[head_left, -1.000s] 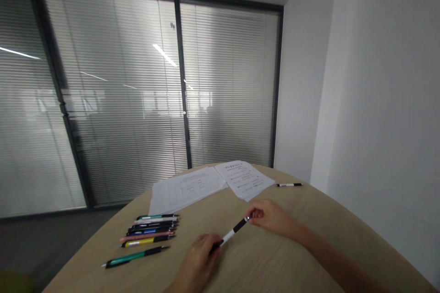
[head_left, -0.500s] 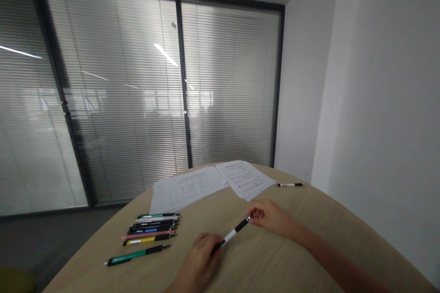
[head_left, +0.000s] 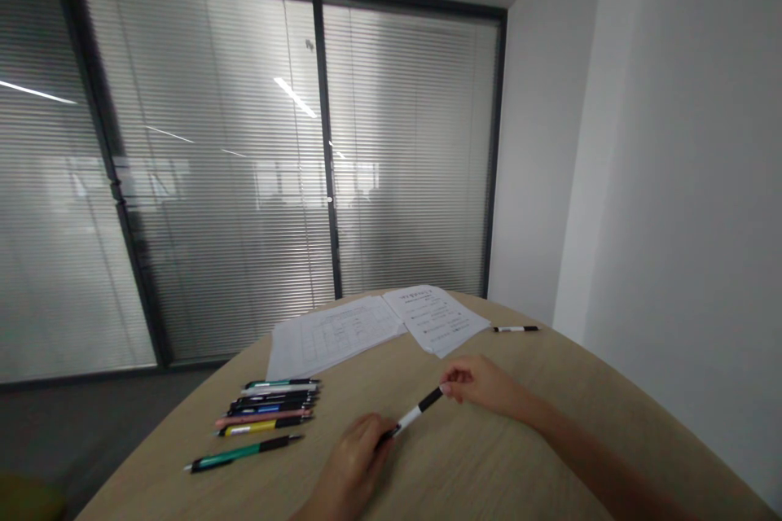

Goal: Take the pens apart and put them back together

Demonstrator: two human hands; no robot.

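Observation:
A white pen with black ends (head_left: 410, 421) slants between my two hands, just over the table. My left hand (head_left: 354, 460) is closed round its lower, clip end, which is partly hidden by the fingers. At the upper end, beside the black grip, my right hand (head_left: 480, 384) pinches the tip between thumb and fingers. To the left of my hands lies a green pen (head_left: 244, 453). Behind it a yellow pen (head_left: 262, 426) is the nearest of several pens set side by side in a row.
The round wooden table (head_left: 476, 472) has its curved edge on both sides. Printed sheets (head_left: 336, 334) and another printed page (head_left: 437, 319) lie at the back. Right of them is another white and black pen (head_left: 516, 329). A glass partition with blinds (head_left: 415, 155) stands behind.
Very little differs. The fingertips of my right hand have shifted slightly at the pen's tip, covering the bit of metal that showed before. My left hand stays in place.

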